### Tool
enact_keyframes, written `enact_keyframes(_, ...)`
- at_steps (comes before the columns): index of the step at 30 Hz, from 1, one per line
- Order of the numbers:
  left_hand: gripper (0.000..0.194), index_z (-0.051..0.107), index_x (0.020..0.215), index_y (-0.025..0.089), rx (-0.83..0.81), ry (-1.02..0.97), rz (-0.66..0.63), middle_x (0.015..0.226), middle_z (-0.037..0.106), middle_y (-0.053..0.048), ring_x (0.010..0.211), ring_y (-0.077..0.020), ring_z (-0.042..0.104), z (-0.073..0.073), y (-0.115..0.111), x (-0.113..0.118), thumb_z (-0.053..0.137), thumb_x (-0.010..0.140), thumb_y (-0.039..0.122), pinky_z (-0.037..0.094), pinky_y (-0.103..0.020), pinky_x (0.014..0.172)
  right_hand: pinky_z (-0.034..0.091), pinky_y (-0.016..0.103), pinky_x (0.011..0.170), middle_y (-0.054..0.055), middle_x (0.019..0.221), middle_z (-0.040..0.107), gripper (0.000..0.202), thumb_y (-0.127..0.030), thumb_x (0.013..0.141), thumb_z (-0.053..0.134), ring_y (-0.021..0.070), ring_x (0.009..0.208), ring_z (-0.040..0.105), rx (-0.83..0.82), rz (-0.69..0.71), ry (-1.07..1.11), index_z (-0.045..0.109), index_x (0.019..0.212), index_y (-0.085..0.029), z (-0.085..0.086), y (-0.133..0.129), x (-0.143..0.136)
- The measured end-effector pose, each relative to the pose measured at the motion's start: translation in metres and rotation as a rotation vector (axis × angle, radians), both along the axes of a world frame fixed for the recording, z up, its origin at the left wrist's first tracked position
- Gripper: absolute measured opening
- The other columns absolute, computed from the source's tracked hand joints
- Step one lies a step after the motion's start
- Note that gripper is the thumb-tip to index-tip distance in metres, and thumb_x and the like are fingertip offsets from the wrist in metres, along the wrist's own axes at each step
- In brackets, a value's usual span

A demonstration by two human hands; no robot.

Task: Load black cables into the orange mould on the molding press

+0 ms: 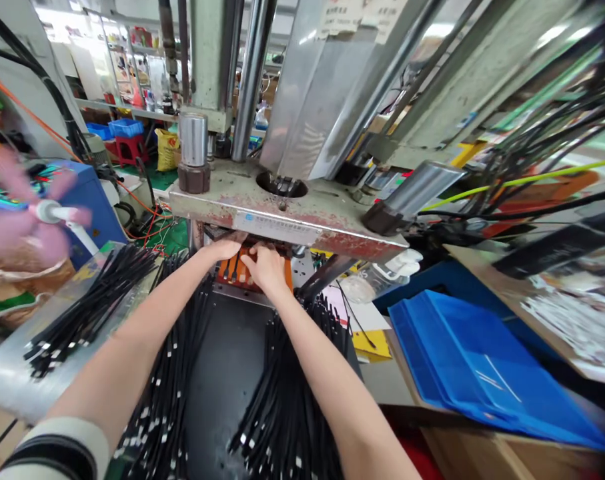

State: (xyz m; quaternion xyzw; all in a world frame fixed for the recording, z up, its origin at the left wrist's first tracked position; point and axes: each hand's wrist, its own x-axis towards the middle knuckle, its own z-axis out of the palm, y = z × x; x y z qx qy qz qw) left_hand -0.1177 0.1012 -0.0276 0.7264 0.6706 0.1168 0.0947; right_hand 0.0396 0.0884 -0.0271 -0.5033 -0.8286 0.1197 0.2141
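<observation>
Both hands reach under the press plate (302, 230), over an orange mold block (247, 277) that carries black cable ends. At the mold's left side is my left hand (227, 248), its fingertips hidden under the plate. My right hand (267, 265) is at the mold's right part with the thumb pointing left; whether it pinches a cable end is too small to tell. Bundles of black cables with metal tips lie on both sides of the dark work surface (227, 373): a left bundle (167, 373) and a right bundle (282, 400), the latter partly under my right forearm.
Metal columns (252, 80) rise above the plate. Another cable bundle (87, 307) lies on a metal tray at left, near a spinning pink fan (47, 212). At right are blue bins (472, 353), a clear plastic bottle (362, 287) and many hanging cables.
</observation>
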Motion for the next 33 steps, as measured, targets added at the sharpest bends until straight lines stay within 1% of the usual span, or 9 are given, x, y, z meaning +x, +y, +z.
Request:
enact_keyframes(3, 0.054, 0.045, 0.132, 0.011, 0.113, -0.082, 0.097, 0.136, 0.052, -0.014, 0.126, -0.0187, 0.048, -0.019, -0.052, -0.006, 0.006, 0.1, 0.031, 0.038, -0.033, 0.103, 0.043, 0.03, 0.078, 0.009, 0.092, 0.067, 0.021, -0.035, 0.092, 0.053, 0.0213, 0.088, 0.063, 0.066, -0.005, -0.016, 0.063, 0.093, -0.017, -0.006, -0.018, 0.052)
enact_keyframes(5, 0.045, 0.053, 0.121, 0.012, 0.207, -0.166, 0.15, 0.122, 0.06, -0.013, 0.113, -0.0198, 0.056, -0.033, -0.093, -0.008, 0.019, 0.099, 0.03, 0.043, -0.034, 0.097, 0.044, 0.031, 0.072, 0.012, 0.087, 0.068, 0.027, -0.036, 0.095, 0.048, 0.0232, 0.082, 0.065, 0.047, -0.164, -0.205, 0.065, 0.09, -0.016, -0.014, -0.036, 0.089)
enact_keyframes(7, 0.033, 0.063, 0.1, 0.015, 0.178, -0.142, 0.097, 0.1, 0.065, -0.01, 0.095, -0.0201, 0.061, -0.042, -0.128, -0.006, 0.031, 0.096, 0.026, 0.047, -0.034, 0.088, 0.045, 0.034, 0.068, 0.017, 0.084, 0.069, 0.033, -0.04, 0.094, 0.048, 0.0279, 0.079, 0.067, -0.051, -0.279, -0.451, 0.068, 0.088, -0.014, -0.025, -0.05, 0.115)
enact_keyframes(10, 0.021, 0.066, 0.086, 0.014, 0.015, 0.096, 0.021, 0.095, 0.064, -0.014, 0.095, -0.0277, 0.061, -0.045, -0.153, 0.006, 0.053, 0.087, 0.029, 0.046, -0.042, 0.085, 0.047, 0.038, 0.068, 0.018, 0.084, 0.07, 0.034, -0.043, 0.091, 0.052, 0.0323, 0.082, 0.069, -0.198, -0.218, -0.599, 0.07, 0.086, -0.015, -0.037, -0.061, 0.125)
enact_keyframes(14, 0.018, 0.068, 0.085, 0.01, -0.138, 0.193, 0.058, 0.096, 0.066, -0.019, 0.096, -0.0358, 0.063, -0.042, -0.151, 0.021, 0.063, 0.08, 0.027, 0.044, -0.047, 0.081, 0.049, 0.037, 0.074, 0.016, 0.089, 0.071, 0.027, -0.034, 0.092, 0.049, 0.03, 0.088, 0.069, -0.227, -0.208, -0.536, 0.07, 0.091, -0.017, -0.042, -0.062, 0.116)
enact_keyframes(21, 0.012, 0.06, 0.08, 0.016, -0.106, -0.02, -0.082, 0.088, 0.066, -0.007, 0.083, -0.0209, 0.063, -0.042, -0.154, 0.016, 0.053, 0.087, 0.022, 0.044, -0.032, 0.074, 0.047, 0.034, 0.083, 0.013, 0.096, 0.073, 0.035, -0.025, 0.085, 0.06, 0.0276, 0.1, 0.067, -0.265, -0.253, -0.38, 0.061, 0.118, -0.014, -0.039, -0.063, 0.132)
enact_keyframes(24, 0.012, 0.051, 0.081, 0.018, -0.026, -0.284, -0.19, 0.073, 0.057, 0.001, 0.068, -0.0142, 0.055, -0.024, -0.156, 0.014, 0.048, 0.091, 0.023, 0.039, -0.026, 0.066, 0.047, 0.031, 0.083, 0.01, 0.097, 0.073, 0.026, -0.024, 0.088, 0.053, 0.0237, 0.1, 0.067, -0.246, -0.257, -0.29, 0.067, 0.109, -0.019, -0.036, -0.064, 0.136)
enact_keyframes(29, 0.011, 0.044, 0.081, 0.019, 0.074, -0.517, -0.216, 0.066, 0.046, 0.006, 0.059, -0.0098, 0.044, 0.014, -0.154, 0.021, 0.045, 0.09, 0.025, 0.034, -0.023, 0.06, 0.048, 0.039, 0.072, 0.02, 0.089, 0.071, 0.034, -0.043, 0.088, 0.053, 0.0342, 0.089, 0.068, -0.204, -0.285, -0.54, 0.071, 0.09, -0.014, -0.035, -0.068, 0.127)
enact_keyframes(33, 0.01, 0.044, 0.082, 0.019, 0.085, -0.722, -0.205, 0.068, 0.045, 0.006, 0.059, -0.0081, 0.043, 0.024, -0.148, 0.027, 0.046, 0.088, 0.027, 0.034, -0.022, 0.058, 0.045, 0.033, 0.069, 0.013, 0.079, 0.071, 0.021, -0.032, 0.085, 0.055, 0.0274, 0.081, 0.069, -0.234, -0.251, -0.387, 0.068, 0.078, -0.018, -0.043, -0.068, 0.131)
